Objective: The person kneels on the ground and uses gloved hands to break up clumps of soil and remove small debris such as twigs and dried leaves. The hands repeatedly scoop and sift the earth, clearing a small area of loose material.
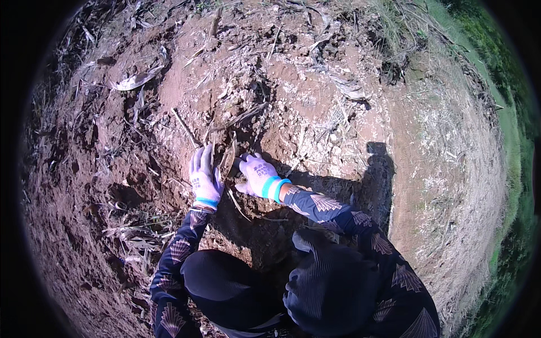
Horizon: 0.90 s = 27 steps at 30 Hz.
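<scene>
Both hands wear lavender knitted work gloves with turquoise cuff bands and printed writing on the backs. My left hand (pixel 204 174) lies back-up on the reddish soil (pixel 270 164), fingers stretched forward and thumb out to the right. Beside that thumb, a dry brown leaf or husk (pixel 228 157) stands between the two hands; whether the thumb touches it cannot be told. My right hand (pixel 258 172) reaches in from the right, its fingers bent down at the dirt. Those fingertips are partly hidden, so anything under them is out of sight. A thin stick (pixel 184 126) lies just ahead of my left hand.
Dry stalks (pixel 241 118) and a pale curled husk (pixel 137 80) lie ahead on lumpy ground. More dry litter (pixel 141 241) lies at the left. A smooth dirt strip (pixel 414 177) runs along the right, with green grass (pixel 513 169) beyond. My bent knees (pixel 228 287) are close below.
</scene>
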Motion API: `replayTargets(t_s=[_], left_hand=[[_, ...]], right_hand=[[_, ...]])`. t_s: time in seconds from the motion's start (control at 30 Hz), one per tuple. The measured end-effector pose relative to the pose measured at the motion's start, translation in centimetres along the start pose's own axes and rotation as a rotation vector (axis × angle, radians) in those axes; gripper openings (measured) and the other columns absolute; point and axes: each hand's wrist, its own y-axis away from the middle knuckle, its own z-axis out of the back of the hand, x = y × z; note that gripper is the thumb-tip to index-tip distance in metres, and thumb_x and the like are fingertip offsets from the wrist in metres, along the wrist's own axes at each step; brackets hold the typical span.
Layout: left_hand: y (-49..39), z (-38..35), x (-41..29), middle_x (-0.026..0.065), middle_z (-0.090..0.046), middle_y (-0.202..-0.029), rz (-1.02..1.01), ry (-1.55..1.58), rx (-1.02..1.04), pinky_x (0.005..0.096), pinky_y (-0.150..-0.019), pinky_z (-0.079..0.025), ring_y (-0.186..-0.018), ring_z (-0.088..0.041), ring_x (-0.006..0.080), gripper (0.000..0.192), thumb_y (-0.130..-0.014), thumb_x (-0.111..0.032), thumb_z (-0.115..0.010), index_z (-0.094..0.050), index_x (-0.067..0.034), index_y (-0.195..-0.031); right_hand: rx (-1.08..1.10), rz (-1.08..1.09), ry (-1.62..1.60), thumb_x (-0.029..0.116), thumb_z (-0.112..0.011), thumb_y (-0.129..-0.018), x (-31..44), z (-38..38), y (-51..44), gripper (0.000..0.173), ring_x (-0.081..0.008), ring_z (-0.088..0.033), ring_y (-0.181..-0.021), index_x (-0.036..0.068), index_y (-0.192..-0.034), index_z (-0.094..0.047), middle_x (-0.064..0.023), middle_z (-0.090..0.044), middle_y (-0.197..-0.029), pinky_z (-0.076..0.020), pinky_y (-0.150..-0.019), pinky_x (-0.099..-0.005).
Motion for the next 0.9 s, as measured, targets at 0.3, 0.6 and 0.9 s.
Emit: replayTargets(t_s=[0.3, 0.6, 0.9], left_hand=[[-1.6, 1.2, 2.2, 0.0204, -0.05, -0.128, -0.099, -0.297, 0.255, 0.053, -0.1, -0.04, -0.118, -0.046, 0.0427, 0.061, -0.078, -0.016, -0.063, -0.048, -0.008, -0.137], [-2.1, 0.5, 1.9, 0.0203, -0.049, -0.129, -0.144, -0.35, 0.258, 0.0526, -0.1, -0.039, -0.119, -0.046, 0.0419, 0.063, -0.075, -0.016, -0.065, -0.049, -0.006, -0.136], [-1.6, -0.9, 1.9, 0.019, -0.051, -0.13, -0.057, -0.323, 0.185, 0.053, -0.103, -0.039, -0.118, -0.047, 0.0432, 0.063, -0.075, -0.016, -0.066, -0.051, -0.012, -0.136]], right_hand=[[-0.189, 0.561, -1.028, 0.014, -0.085, -0.077, -8.3, -0.8, 2.5, 0.057, -0.0192, -0.066, -0.104, 0.009, -0.126, -0.057, -0.0068, -0.067, -0.112, -0.0524, -0.095, -0.0351], [-0.117, -0.08, -1.648, 0.008, -0.066, -0.091, -14.2, 12.1, -2.0, 0.044, -0.0153, -0.06, -0.094, 0.013, -0.133, -0.054, -0.002, -0.063, -0.107, -0.0531, -0.087, -0.0315], [-0.254, -0.172, -1.521, 0.01, -0.066, -0.093, -17.2, 14.0, -3.0, 0.033, -0.0151, -0.063, -0.098, 0.006, -0.126, -0.061, -0.0051, -0.067, -0.111, -0.0503, -0.087, -0.0277]])
